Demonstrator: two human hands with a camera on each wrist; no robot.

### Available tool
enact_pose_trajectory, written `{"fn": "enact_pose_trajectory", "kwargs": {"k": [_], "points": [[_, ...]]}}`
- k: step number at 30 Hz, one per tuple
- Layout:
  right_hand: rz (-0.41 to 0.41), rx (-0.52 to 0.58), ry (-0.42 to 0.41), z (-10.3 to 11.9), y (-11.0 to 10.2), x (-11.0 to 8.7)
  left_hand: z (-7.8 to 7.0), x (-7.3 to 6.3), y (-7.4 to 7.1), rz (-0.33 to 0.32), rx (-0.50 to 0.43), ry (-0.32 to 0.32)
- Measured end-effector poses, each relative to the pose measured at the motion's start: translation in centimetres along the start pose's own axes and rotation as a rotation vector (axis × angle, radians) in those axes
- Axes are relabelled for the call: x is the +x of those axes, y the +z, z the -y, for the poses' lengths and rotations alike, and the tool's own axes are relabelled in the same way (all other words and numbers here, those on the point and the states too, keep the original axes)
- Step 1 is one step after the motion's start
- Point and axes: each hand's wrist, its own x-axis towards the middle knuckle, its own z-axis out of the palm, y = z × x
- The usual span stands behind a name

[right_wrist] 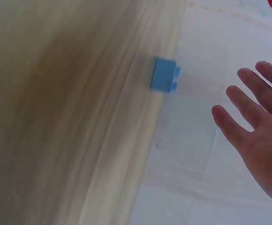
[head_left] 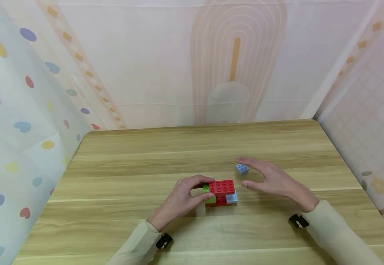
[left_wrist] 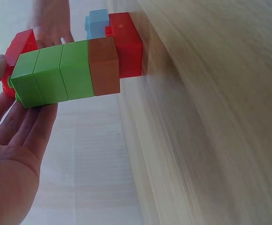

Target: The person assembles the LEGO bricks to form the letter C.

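Note:
A toy brick stack stands on the table, with a red brick across its top. In the left wrist view its column has green bricks over a brown brick, standing on a red base brick. A light blue brick sits on the base's right end. My left hand holds the stack's upper left end between thumb and fingers. Beyond the stack lies a loose blue brick, also seen alone in the right wrist view. Fingers spread and holding nothing, my right hand hovers beside that loose brick.
Both hands work over a wooden table. A patterned cloth hangs behind its far edge and along both sides. A small black device is at the left wrist, and another black device at the right.

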Motion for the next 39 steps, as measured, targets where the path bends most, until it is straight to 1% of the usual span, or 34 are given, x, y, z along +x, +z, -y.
{"fn": "enact_pose_trajectory", "kwargs": {"k": [6, 12, 16, 26, 39], "points": [[0.053, -0.027, 0.034, -1.1, -0.6, 0.8, -0.1, 0.0, -0.1, 0.011, -0.02, -0.027], [0.116, -0.015, 0.094, -2.2, -0.7, 1.5, -0.2, 0.1, -0.2, 0.013, -0.027, -0.025], [0.144, -0.003, 0.12, -2.8, -0.7, 1.8, -0.1, 0.1, -0.2, 0.016, -0.027, -0.027], [0.184, 0.01, 0.163, -3.5, -0.6, 2.5, 0.0, 0.1, -0.2, 0.021, -0.031, -0.036], [0.206, 0.008, 0.173, -4.3, -0.3, 3.1, 0.0, 0.0, -0.3, 0.023, -0.034, -0.066]]}}
